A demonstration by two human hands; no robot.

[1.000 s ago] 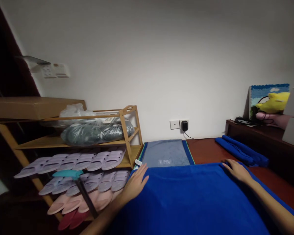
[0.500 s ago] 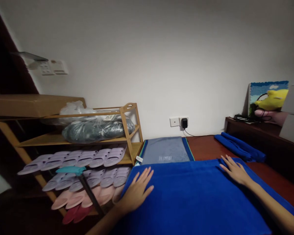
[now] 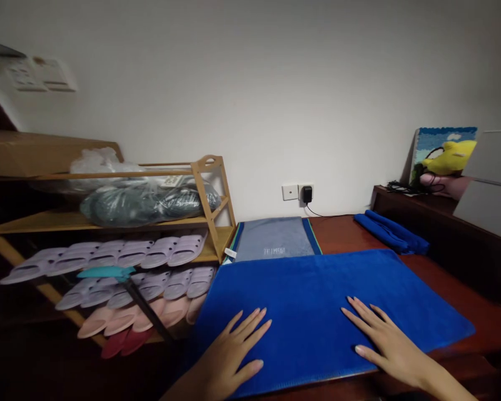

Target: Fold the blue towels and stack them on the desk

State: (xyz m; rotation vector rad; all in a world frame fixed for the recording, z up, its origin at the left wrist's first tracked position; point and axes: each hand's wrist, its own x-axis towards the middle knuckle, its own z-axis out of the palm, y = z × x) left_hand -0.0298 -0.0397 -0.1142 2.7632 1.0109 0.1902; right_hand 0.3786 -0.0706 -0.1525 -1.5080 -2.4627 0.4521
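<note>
A bright blue towel-like cloth lies spread flat on the reddish-brown table. My left hand rests on its left part, palm down with fingers spread. On the right part lies my right hand, also flat, fingers stretched forward and thumb apart. Behind the cloth is a grey mat with blue edges and white lettering, partly covered by the blue cloth's far edge. A folded blue cloth sits at the back right of the table, apart from both hands.
On the left stands a wooden shoe rack with rows of lilac slippers and pink ones. A teal-topped pole stands before it. A black plug is in the wall socket. A dark raised ledge borders the right.
Both hands have moved back toward me over the blue cloth, the right one also leftward. The cloth's near edge and right corner now show, lying flatter. The view has shifted slightly.
</note>
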